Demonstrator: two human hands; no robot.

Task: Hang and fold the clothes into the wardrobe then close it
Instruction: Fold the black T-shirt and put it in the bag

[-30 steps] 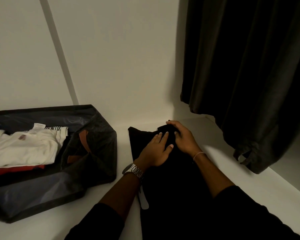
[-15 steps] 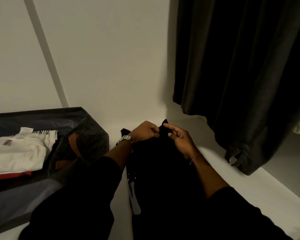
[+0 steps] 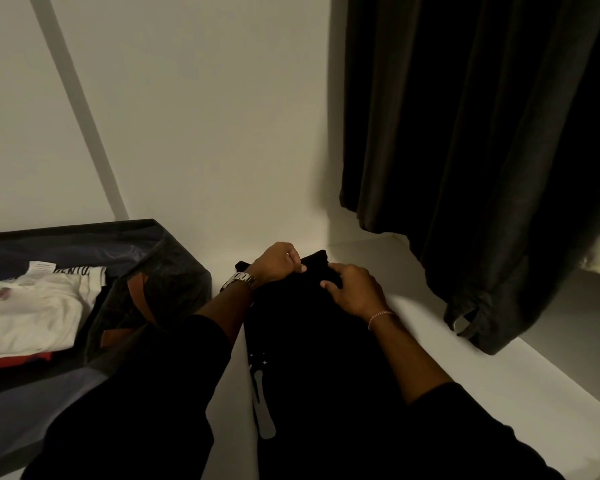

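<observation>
A black garment with a pale print near its left edge lies lengthwise on the white wardrobe shelf. My left hand, with a metal watch on the wrist, pinches the garment's far edge. My right hand, with a thin bracelet, lies on the cloth just to the right, its fingers curled round a fold at the far end. Dark clothes hang above the shelf at the right.
A dark fabric storage box stands on the shelf at the left, holding folded white clothes over a red piece. The white back wall rises right behind the garment. The hanging clothes' hem dips low at the right.
My left hand went from lying flat on the cloth to pinching its far edge. My right hand shifted slightly and curled on the fold. The view moved a little closer.
</observation>
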